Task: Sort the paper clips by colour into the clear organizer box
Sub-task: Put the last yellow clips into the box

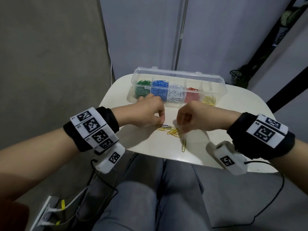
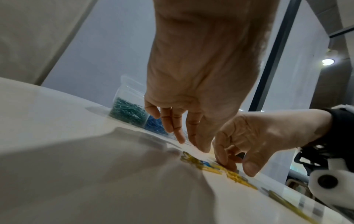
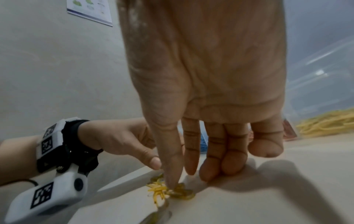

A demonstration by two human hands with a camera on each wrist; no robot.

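The clear organizer box [image 1: 180, 75] stands open at the back of the white table [image 1: 146, 147], its compartments holding green, blue, white, red and yellow clips. A small pile of loose yellow clips [image 1: 172, 130] with one blue clip [image 1: 166, 126] lies in front of it. My left hand [image 1: 160, 123] reaches down with fairly straight fingers [image 2: 199, 142] to the pile's left end. My right hand [image 1: 182, 130] sets its thumb [image 3: 170, 181] on the yellow clips [image 3: 159, 189], fingers just above. Whether it pinches one is not visible.
One yellow clip [image 1: 183, 145] lies apart, nearer the table's front edge. The table is small, with my grey-trousered legs under its near edge. A grey wall stands to the left, pale panels behind the box. Cables hang from both wrist cameras.
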